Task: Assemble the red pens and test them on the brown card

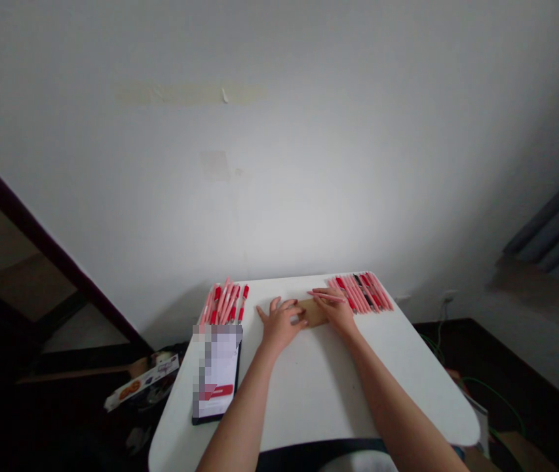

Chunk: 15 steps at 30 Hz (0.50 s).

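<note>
A brown, flat rectangular piece (pixel 314 314), like cardboard or a small paper pad, lies on the white table between my hands. My left hand (pixel 280 322) has its fingers spread, with the fingertips touching the piece's left side. In my right hand (pixel 339 313) a pink pen (pixel 327 296) is held nearly level above the piece's far edge. That hand rests at the right end of the brown piece and hides part of it. Just beyond it is a row of pink, red and black pens (pixel 364 293), laid side by side.
A looser bunch of pink and red pens (pixel 223 301) lies at the table's far left. Nearer me is a tablet (pixel 221 391) with a lit, partly blurred screen, beside my left forearm. The white table (pixel 308 400) stands against a pale wall (pixel 308 164).
</note>
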Each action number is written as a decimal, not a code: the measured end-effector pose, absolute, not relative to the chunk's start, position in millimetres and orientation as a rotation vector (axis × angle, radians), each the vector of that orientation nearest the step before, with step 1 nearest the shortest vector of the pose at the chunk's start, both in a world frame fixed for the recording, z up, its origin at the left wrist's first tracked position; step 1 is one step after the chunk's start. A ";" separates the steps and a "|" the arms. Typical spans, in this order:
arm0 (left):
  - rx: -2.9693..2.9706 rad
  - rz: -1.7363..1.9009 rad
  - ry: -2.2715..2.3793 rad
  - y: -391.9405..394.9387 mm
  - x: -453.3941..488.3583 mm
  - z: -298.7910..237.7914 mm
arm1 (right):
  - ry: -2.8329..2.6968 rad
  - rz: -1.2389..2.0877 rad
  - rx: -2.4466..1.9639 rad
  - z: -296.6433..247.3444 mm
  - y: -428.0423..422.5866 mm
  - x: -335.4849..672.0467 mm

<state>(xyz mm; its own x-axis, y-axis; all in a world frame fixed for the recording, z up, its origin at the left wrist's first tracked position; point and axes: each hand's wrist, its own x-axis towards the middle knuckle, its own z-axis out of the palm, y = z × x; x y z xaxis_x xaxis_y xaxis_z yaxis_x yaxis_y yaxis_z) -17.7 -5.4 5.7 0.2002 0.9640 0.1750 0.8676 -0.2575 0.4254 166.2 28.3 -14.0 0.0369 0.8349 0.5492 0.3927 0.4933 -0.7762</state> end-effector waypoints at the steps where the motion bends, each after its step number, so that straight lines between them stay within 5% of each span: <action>1: 2.242 0.602 1.739 -5.1 -18.0 4.6 | -1.562 0.477 -1.089 -14.3 29.4 165.5; 15: 2.249 0.554 1.751 -4.7 -18.5 6.1 | -1.588 0.544 -1.239 -9.0 23.1 157.4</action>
<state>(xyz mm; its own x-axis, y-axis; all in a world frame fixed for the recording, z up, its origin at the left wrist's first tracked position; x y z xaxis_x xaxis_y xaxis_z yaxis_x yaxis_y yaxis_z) -18.5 -4.7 6.1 0.2113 0.9659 0.1494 0.8760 -0.2550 0.4095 157.4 23.1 -9.0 0.0331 0.9017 0.4311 0.4479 0.3722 -0.8129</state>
